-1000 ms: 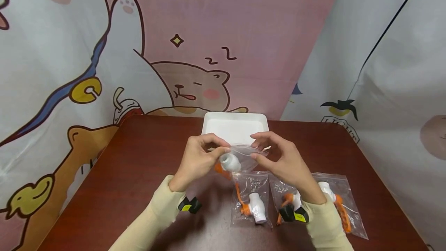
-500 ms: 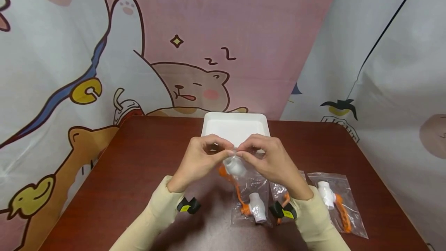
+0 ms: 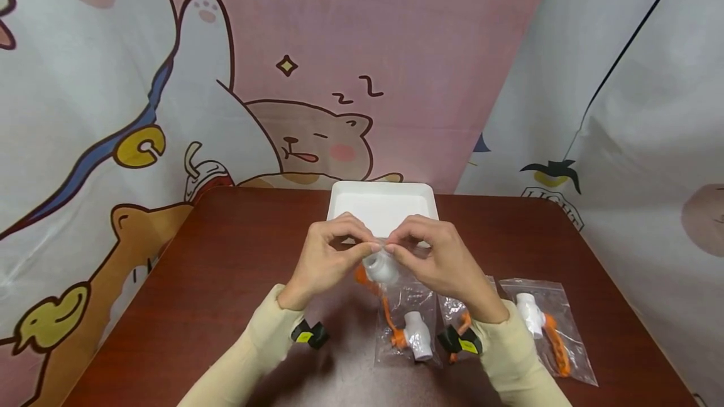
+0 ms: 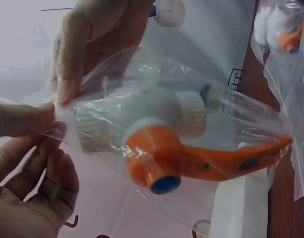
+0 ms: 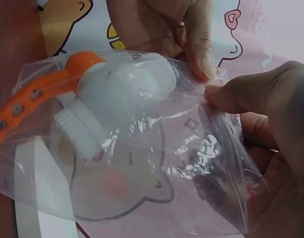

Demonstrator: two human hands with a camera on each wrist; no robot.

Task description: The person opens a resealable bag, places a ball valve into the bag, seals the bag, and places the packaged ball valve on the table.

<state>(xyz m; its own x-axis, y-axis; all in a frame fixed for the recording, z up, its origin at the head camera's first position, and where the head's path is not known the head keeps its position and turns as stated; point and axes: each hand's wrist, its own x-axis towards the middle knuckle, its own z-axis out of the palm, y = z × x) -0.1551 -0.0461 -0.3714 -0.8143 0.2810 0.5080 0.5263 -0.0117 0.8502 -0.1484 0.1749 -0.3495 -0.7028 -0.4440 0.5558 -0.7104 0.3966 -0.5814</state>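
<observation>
A white ball valve (image 4: 152, 111) with an orange lever handle (image 4: 216, 161) hangs inside a clear plastic bag (image 5: 201, 158) above the table. Thumb and fingers of my left hand (image 3: 325, 259) pinch the bag's top edge. Close beside it, my right hand (image 3: 441, 262) pinches the same edge, so the fingertips of both hands nearly meet. Below the fingertips the valve shows through the film in all views. In the head view, the hands cover part of the bag, and whether its mouth is sealed I cannot tell.
On the table (image 3: 237, 237) lie more bagged valves: one bagged valve (image 3: 417, 335) below the hands, one bagged valve (image 3: 532, 316) at the right, and another between, partly hidden by the right arm. A white tray (image 3: 381, 200) stands behind the hands, before a cartoon-printed cloth (image 3: 424, 80).
A second ago the hands were apart on the bag's edge. My right hand has since moved left to meet the left hand. Over the last half second both have stayed nearly still.
</observation>
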